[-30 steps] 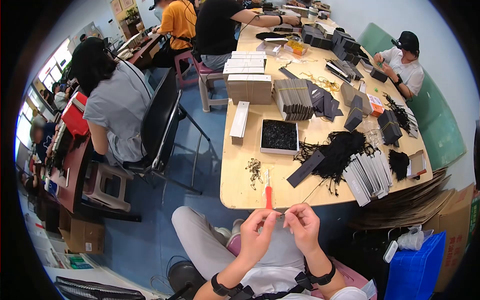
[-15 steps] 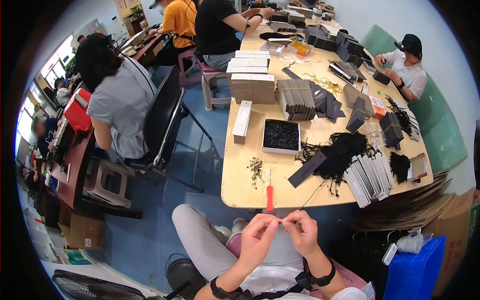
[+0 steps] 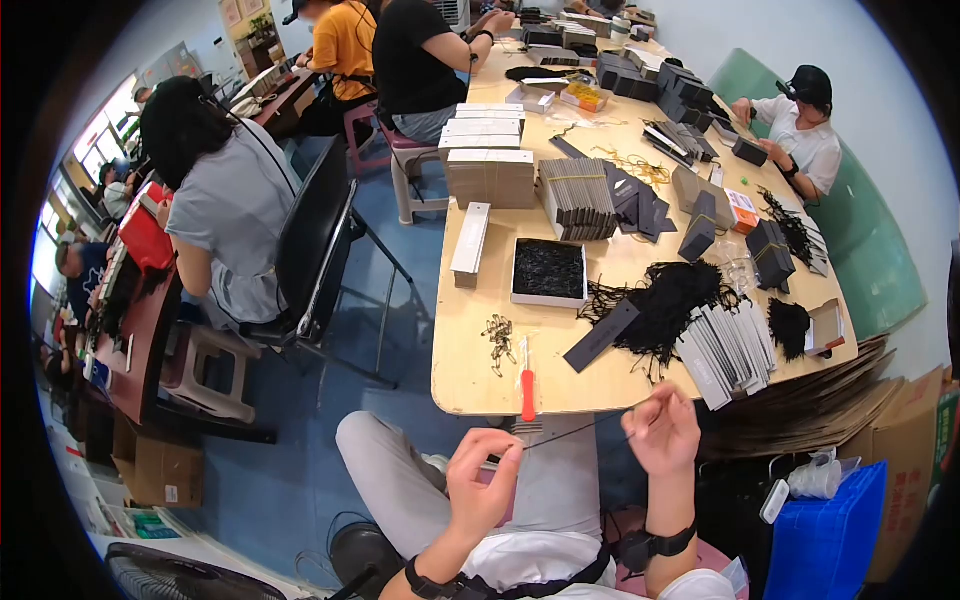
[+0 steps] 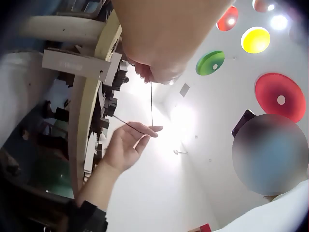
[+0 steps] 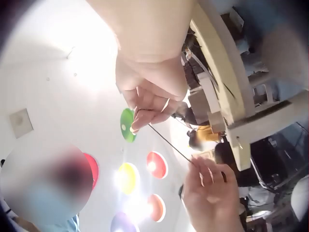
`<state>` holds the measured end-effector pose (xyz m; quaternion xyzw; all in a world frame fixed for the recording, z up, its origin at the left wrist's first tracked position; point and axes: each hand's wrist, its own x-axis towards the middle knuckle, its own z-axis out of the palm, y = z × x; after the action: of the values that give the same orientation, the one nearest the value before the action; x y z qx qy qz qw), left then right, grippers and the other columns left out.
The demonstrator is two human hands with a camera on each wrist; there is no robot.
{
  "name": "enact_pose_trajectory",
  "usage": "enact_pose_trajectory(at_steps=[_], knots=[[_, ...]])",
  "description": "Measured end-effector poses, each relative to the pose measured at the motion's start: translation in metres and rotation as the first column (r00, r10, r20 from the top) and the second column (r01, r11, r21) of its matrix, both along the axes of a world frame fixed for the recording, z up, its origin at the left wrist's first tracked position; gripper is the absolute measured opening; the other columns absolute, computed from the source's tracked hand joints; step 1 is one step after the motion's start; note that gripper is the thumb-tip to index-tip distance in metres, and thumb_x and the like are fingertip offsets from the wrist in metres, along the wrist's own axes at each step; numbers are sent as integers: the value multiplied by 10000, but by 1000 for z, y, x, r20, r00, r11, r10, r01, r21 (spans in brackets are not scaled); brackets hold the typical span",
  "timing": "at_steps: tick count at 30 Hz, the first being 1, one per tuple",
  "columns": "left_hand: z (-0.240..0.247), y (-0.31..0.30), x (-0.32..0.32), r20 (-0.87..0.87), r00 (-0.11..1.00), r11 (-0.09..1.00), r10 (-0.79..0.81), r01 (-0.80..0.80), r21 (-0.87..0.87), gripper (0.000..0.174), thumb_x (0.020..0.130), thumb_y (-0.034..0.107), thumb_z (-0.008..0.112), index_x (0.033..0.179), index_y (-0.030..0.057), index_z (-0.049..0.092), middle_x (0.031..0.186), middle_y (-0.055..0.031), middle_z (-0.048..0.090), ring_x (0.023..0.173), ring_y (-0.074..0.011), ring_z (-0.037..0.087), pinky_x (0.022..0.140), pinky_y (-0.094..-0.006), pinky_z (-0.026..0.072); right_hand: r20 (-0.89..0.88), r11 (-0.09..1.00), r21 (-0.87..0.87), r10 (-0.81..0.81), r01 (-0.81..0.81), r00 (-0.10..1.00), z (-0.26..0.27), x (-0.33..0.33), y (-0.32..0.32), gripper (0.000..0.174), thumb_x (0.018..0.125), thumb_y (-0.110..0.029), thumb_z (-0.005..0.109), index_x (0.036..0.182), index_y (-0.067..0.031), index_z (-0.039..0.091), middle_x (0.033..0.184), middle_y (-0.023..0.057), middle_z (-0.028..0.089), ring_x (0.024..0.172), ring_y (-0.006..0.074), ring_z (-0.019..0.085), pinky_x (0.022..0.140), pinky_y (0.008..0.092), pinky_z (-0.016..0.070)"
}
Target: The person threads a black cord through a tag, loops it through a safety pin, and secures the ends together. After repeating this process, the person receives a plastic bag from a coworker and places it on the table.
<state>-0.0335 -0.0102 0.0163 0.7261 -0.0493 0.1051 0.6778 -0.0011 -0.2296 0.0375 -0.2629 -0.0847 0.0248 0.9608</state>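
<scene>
Left hand point(image 3: 482, 490): fingers point(image 3: 503, 443) pinching one end of a thin black cord point(image 3: 575, 431), which runs taut just below the near edge of the pale wooden desk point(image 3: 470, 385). Right hand point(image 3: 662, 432): fingers pinching the cord's other end.

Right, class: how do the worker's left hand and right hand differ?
The right hand is raised by the table edge; the left hand is lower. The right hand reaches farther from the body than the left hand. Both pinch one black cord, stretched between them.
</scene>
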Motion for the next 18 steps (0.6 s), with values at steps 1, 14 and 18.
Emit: enact_pose_trajectory(at_steps=[1, 14, 18], knots=[[-1, 2, -1, 62, 998, 997, -12, 8, 73, 22, 821, -14, 611, 841, -24, 614, 899, -109, 586, 826, -172, 570, 737, -261, 452, -35, 983, -162, -92, 85, 995, 1, 6, -6, 138, 913, -57, 504, 979, 47, 565, 854, 224, 665, 606, 188, 627, 560, 234, 474], [-6, -16, -22, -379, 827, 779, -416, 110, -617, 115, 884, 117, 597, 890, 2, 607, 1117, -158, 596, 983, -184, 566, 834, -318, 454, 234, 43, -972, 134, 230, 963, 19, -25, 38, 56, 763, -53, 695, 793, -27, 655, 560, 37, 552, 460, 63, 484, 439, 221, 372], [-9, -13, -21, -210, 882, 616, -422, 109, -781, 130, 892, 116, 580, 886, -14, 587, 1038, -155, 609, 977, -196, 572, 850, -341, 452, 55, 83, -996, 397, 24, 916, 13, -35, 21, 90, 754, -103, 709, 818, -51, 673, 531, 40, 521, 433, 104, 473, 430, 234, 365]])
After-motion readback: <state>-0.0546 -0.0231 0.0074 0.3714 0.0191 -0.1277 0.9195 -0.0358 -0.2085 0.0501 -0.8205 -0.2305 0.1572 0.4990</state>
